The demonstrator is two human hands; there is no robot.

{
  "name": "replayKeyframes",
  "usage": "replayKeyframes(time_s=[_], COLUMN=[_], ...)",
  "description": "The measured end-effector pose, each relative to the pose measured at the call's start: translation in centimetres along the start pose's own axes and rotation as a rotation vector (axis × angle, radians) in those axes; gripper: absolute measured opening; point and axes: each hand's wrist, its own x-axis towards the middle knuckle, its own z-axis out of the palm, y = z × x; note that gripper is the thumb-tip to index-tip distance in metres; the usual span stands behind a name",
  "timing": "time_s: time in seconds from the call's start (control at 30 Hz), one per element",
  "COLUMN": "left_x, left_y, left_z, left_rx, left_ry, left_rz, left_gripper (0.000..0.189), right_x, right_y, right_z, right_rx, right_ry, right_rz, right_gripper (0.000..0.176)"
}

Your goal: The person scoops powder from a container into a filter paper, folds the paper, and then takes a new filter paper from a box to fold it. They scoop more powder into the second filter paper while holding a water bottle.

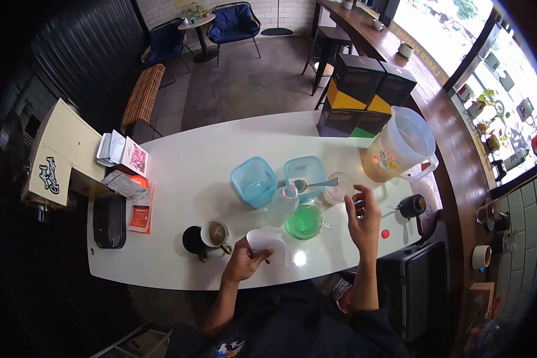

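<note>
My left hand pinches a curled white sheet at the front edge of the table, thumb laid over it. My right hand hovers with curved, parted fingers beside a small clear glass, fingertips near its rim. Between the hands stand a clear bottle and a glass mug of green liquid. Behind them are two blue plastic tubs, a left tub and a right tub. A metal spoon lies across the right tub.
A lidless pitcher stands at the right, near a black pot and a red cap. A cup of brown drink and a dark cup sit front left. Black boxes rise behind; packets lie left.
</note>
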Motion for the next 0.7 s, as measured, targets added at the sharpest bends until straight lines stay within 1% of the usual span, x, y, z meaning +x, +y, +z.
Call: replayKeyframes(time_s=[0.03,0.1,0.13,0.2,0.23,0.3,0.33,0.37,0.5,0.57,0.6,0.67,0.7], left_x=[0.1,0.2,0.0,-0.4,-0.6,-1.2,-1.7,-1.9,-2.3,-2.4,-2.5,-2.5,-2.3], left_y=[-0.2,-0.5,-0.7,-0.9,-0.9,-1.0,-2.0,-2.2,-2.3,-2.0,-2.1,-2.2,-2.2], left_z=[0.3,1.0,1.2,1.7,1.9,2.5,2.4,2.5,2.6,2.5,2.3,1.9,1.8], left_rx=[0.004,-0.225,-0.218,-0.256,-0.249,-0.349,-0.402,-0.399,-0.399,-0.391,-0.397,-0.441,-0.441], left_ry=[0.011,0.055,0.076,0.039,0.059,0.068,0.049,0.058,0.02,-0.042,-0.04,-0.137,-0.133], left_rz=[-0.002,-0.05,-0.055,-0.054,-0.056,-0.1,-0.06,-0.059,-0.084,-0.08,-0.079,-0.088,-0.079], left_gripper=[0.035,0.045,0.045,0.054,0.054,0.059,0.062,0.062,0.062,0.062,0.062,0.06,0.06], right_x=[0.8,2.1,2.6,3.2,3.5,4.1,4.3,4.6,6.2,6.9,7.3,8.1,8.5], right_y=[0.6,1.6,2.0,3.1,3.4,3.2,2.8,2.4,1.5,1.3,1.4,1.9,2.1], right_z=[0.2,1.1,1.7,2.7,3.2,4.2,4.6,5.0,6.0,6.5,6.8,7.3,7.4], right_rx=[-0.037,-0.016,-0.001,0.023,0.032,0.04,0.015,-0.011,-0.1,-0.307,-0.311,-0.268,-0.267], right_ry=[-0.014,-0.061,-0.098,-0.137,-0.154,-0.151,-0.101,-0.048,-0.089,-0.026,-0.03,-0.034,-0.034], right_rz=[0.015,0.011,0.009,0.017,0.027,0.018,-0.043,-0.104,-0.143,-0.279,-0.282,-0.306,-0.316], right_gripper=[0.024,0.021,0.019,0.019,0.019,0.016,0.015,0.015,0.013,0.012,0.012,0.009,0.009])
